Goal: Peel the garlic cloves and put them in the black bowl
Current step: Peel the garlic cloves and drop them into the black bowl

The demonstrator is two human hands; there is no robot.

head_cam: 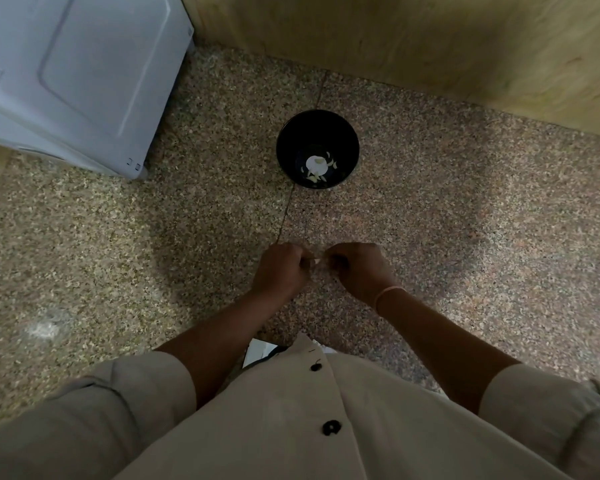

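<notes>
the left hand [280,268] and right hand [358,270] meet at the fingertips, both pinching a small pale garlic clove [314,260] above the speckled stone surface [465,237]. the black bowl [289,140] sits well ahead, with peeled cloves [315,165] inside. if the skin gives suddenly, the clove could slip and fall short of the bowl.

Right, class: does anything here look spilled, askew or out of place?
Nothing much. The black bowl sits upright with the pale garlic pieces inside it; only a whitish smudge marks the speckled surface at the left.
</notes>
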